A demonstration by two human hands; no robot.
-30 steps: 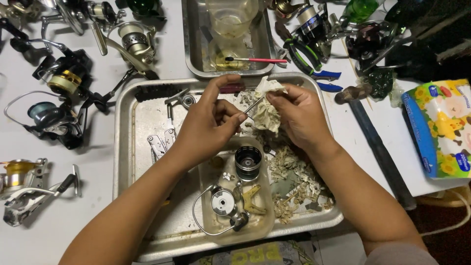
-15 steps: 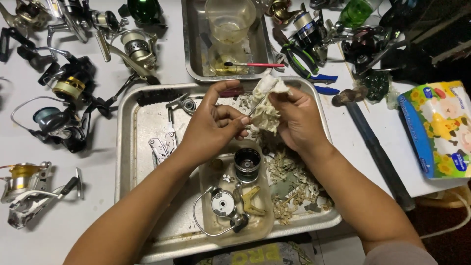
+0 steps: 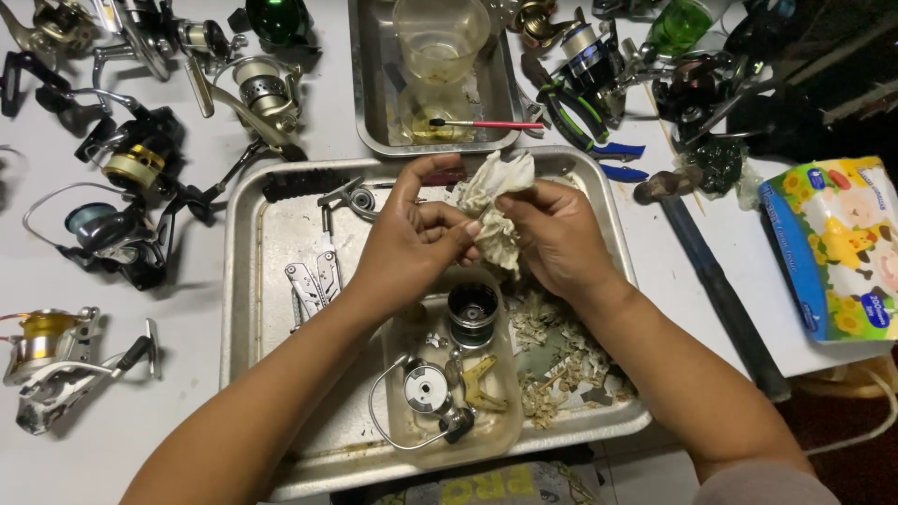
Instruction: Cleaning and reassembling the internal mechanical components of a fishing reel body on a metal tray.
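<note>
Both my hands meet over a large metal tray (image 3: pixel 245 281). My left hand (image 3: pixel 412 245) and my right hand (image 3: pixel 554 234) pinch a crumpled, dirty white tissue (image 3: pixel 496 201) between the fingertips; what it wraps is hidden. Just below the hands a small clear plastic tub (image 3: pixel 404 425) holds a dark reel spool (image 3: pixel 472 313), a reel body with bail wire (image 3: pixel 426 393) and small brass parts. A folding multi-tool (image 3: pixel 313 281) lies in the tray left of my left wrist. Torn tissue scraps (image 3: pixel 557 360) litter the tray's right side.
A second metal tray (image 3: pixel 369 103) at the back holds a clear cup (image 3: pixel 440 42) and a red-handled brush (image 3: pixel 486 123). Several fishing reels (image 3: pixel 131 159) crowd the table's left and back. A hammer (image 3: pixel 711 276), blue-handled pliers (image 3: pixel 599 136) and a colourful tissue pack (image 3: pixel 832 248) lie right.
The hands have kept working the tissue together, which now bunches higher between the fingers. The view has shifted slightly; the tray contents have not moved.
</note>
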